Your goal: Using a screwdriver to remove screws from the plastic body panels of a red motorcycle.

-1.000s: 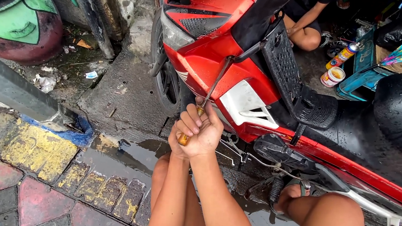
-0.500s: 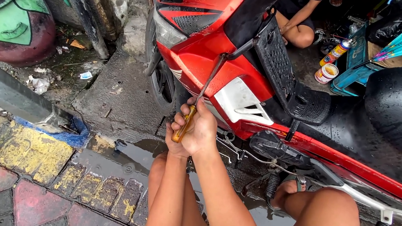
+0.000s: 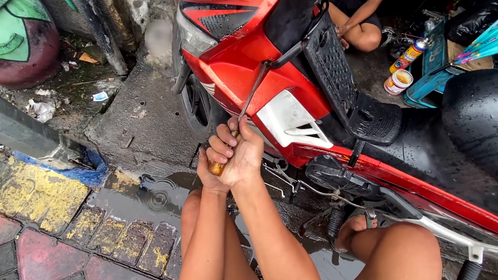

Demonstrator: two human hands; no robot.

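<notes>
Both my hands grip the amber handle of a long screwdriver (image 3: 250,101). My right hand (image 3: 242,151) wraps the upper part of the handle, and my left hand (image 3: 208,175) cups it from below. The thin metal shaft runs up and right, and its tip meets the red side panel of a motorcycle (image 3: 237,67) near the black seat edge. A white panel piece (image 3: 286,122) sits just right of my hands. My bare knees are below, with one foot under the bike.
Another person sits behind the motorcycle (image 3: 355,23). Spray cans and a tin (image 3: 399,81) stand near a teal crate. A puddle (image 3: 154,198) lies on the wet concrete. Painted bricks (image 3: 33,199) and a green-and-red pot (image 3: 11,41) are at left.
The view has shifted slightly left and up. My hands stay clasped on the screwdriver handle, with its tip still at the red panel.
</notes>
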